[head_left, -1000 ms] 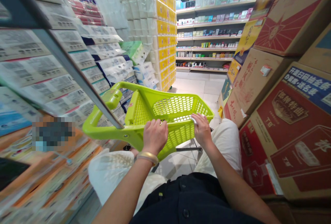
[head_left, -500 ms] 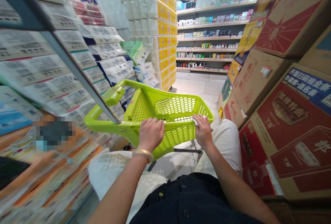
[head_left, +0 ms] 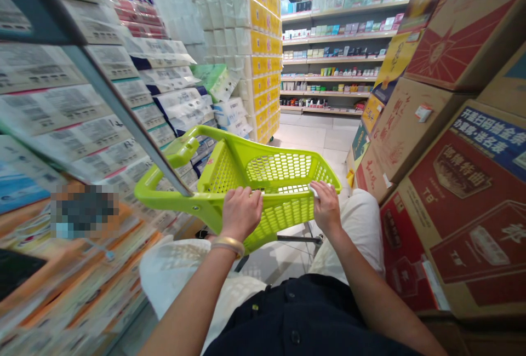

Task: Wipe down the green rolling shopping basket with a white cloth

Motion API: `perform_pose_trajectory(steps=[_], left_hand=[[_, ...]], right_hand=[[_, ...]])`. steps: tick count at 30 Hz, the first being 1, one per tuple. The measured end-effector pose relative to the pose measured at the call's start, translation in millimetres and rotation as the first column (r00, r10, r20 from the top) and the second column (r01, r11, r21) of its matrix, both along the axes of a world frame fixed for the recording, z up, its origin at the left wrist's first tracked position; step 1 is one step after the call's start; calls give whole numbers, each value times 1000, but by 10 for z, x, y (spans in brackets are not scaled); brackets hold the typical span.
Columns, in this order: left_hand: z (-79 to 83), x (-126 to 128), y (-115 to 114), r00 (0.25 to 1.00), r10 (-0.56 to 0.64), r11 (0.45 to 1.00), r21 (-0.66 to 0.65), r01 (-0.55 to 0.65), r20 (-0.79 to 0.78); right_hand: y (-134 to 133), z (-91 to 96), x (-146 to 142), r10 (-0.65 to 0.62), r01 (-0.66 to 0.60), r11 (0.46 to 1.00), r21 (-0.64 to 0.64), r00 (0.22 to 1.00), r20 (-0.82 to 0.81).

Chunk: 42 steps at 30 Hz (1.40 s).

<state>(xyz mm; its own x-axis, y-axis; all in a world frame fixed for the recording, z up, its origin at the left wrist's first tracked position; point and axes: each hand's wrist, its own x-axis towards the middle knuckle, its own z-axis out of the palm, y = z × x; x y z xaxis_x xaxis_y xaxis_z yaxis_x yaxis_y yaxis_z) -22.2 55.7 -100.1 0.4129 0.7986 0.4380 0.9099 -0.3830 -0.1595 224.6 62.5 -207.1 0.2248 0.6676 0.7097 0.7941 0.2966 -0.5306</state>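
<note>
A lime-green plastic shopping cart [head_left: 287, 211] with perforated sides stands sideways before my knees. My left hand [head_left: 241, 211], a gold bangle at its wrist, is closed over the near rim of the basket. Farther right on that same rim, my right hand [head_left: 327, 208] is closed on a small white wipe [head_left: 314, 187], pressed to the plastic near the basket's end. Only an edge of the wipe shows; the fingers cover the rest. No goods are visible in the part of the basket I can see.
Printed cartons [head_left: 456, 197] are stacked close on my right. Packs of paper rolls [head_left: 261, 60] and wrapped tissue packs [head_left: 102, 98] rise at the left. A metal pole [head_left: 131, 120] slants across the left side. Stocked shelves [head_left: 332, 60] stand beyond the tiled floor [head_left: 324, 137].
My right hand, with the wipe, has slid slightly right along the rim. My left hand has shifted a touch right while keeping its grip. The cart is nearly unmoved.
</note>
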Motion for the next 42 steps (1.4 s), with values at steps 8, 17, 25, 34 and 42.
perform_pose_trajectory(steps=[8, 17, 25, 34, 42], left_hand=[[-9, 35, -4, 1000, -2, 1000, 10, 1, 11], [0, 38, -29, 999, -27, 1000, -5, 27, 47], [-68, 255, -124, 988, 6, 1000, 25, -10, 153], [-321, 432, -119, 979, -163, 981, -87, 174, 120], [-328, 396, -139, 980, -160, 981, -94, 171, 116]], right_hand=[[5, 24, -135, -29, 30, 999, 24, 999, -26], [-2, 3, 107, -71, 72, 997, 9, 995, -71], [-123, 55, -319, 38, -38, 999, 14, 999, 7], [-64, 16, 113, -107, 107, 994, -12, 992, -62], [-143, 59, -236, 80, -80, 997, -14, 995, 58]])
